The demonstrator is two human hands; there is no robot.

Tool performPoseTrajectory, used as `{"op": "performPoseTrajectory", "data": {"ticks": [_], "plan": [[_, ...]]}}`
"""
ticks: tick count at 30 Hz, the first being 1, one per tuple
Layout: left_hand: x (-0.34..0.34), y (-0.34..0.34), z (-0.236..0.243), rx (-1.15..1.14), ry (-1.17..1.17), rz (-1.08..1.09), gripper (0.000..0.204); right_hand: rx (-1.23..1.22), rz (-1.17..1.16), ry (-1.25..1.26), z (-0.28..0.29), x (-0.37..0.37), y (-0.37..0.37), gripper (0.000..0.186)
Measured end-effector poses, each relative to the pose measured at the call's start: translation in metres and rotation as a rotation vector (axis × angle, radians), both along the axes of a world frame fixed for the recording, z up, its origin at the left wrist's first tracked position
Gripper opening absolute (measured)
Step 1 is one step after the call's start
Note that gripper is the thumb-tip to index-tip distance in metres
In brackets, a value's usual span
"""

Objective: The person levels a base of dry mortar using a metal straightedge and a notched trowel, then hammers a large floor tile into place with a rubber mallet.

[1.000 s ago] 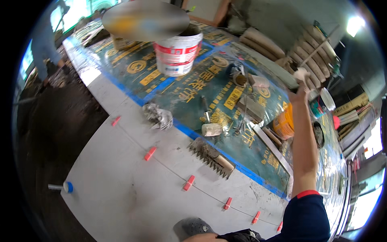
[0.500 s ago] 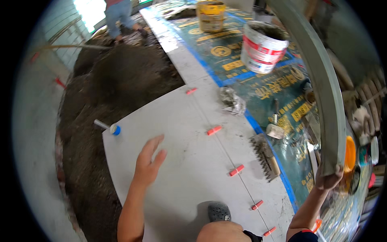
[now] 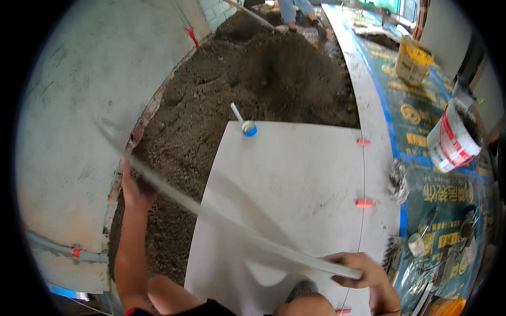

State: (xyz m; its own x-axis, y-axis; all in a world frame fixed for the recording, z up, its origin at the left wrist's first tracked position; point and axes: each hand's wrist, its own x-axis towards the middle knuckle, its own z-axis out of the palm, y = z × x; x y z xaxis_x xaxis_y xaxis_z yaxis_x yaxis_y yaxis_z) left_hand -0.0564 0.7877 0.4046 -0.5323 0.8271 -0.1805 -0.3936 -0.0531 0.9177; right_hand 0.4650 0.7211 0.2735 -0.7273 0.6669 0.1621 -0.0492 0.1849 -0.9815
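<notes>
A long, straight grey straightedge (image 3: 237, 224) slants across the view above a large pale floor tile (image 3: 295, 168). Its near end lies in my right hand (image 3: 361, 268), fingers closed round it. Farther along, over the dark mortar bed (image 3: 179, 126), my left hand (image 3: 136, 192) grips the bar with the thumb pointing up; motion blurs it somewhat. The bar's far end reaches toward the grey wall (image 3: 79, 121). Red levelling wedges (image 3: 363, 203) sit along the tile joint. On the tile's far left corner rests a small blue-and-white round item (image 3: 249, 129) beside a white stick.
To the right, printed green protective sheeting (image 3: 448, 195) carries a white-and-red bucket (image 3: 453, 137), a yellow bucket (image 3: 414, 60), a notched trowel (image 3: 391, 255) and a mallet (image 3: 416, 245). Crumpled plastic (image 3: 398, 181) lies near its blue tape edge. Another person's legs (image 3: 298, 10) show beyond the mortar heap.
The straightedge has swung from upright at my right to lying across in front of me. My left hand has moved left and taken hold of it. The view has turned left.
</notes>
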Motion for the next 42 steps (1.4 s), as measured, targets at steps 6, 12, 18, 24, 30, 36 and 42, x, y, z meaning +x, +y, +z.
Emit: {"op": "performPoseTrajectory", "data": {"ticks": [6, 12, 18, 24, 30, 36, 42], "plan": [[-0.091, -0.157, -0.101, -0.33, -0.055, 0.581, 0.065, 0.123, 0.226, -0.442, -0.031, -0.065, 0.04, 0.033], [-0.124, -0.286, -0.185, -0.447, -0.162, 1.007, 0.054, 0.373, 0.454, -0.835, -0.063, -0.141, 0.068, 0.024], [-0.099, -0.468, -0.23, -0.354, -0.336, 0.959, 0.037, 0.576, 0.897, -0.992, -0.067, -0.264, 0.049, 0.029], [-0.053, -0.482, -0.314, -1.081, 0.063, 1.009, 0.06, 0.746, 0.858, -1.191, -0.073, -0.282, 0.054, 0.03], [0.007, -0.524, -0.347, -1.009, -0.297, 1.337, 0.048, 0.886, 1.147, -1.14, -0.134, -0.315, 0.021, 0.032], [0.042, -0.522, -0.372, -1.08, -0.159, 0.982, 0.059, 0.873, 1.147, -1.29, -0.159, -0.319, 0.041, 0.036], [0.036, -0.478, -0.388, -1.363, -0.083, 0.887, 0.07, 0.766, 0.973, -1.328, -0.159, -0.308, 0.044, 0.033]]}}
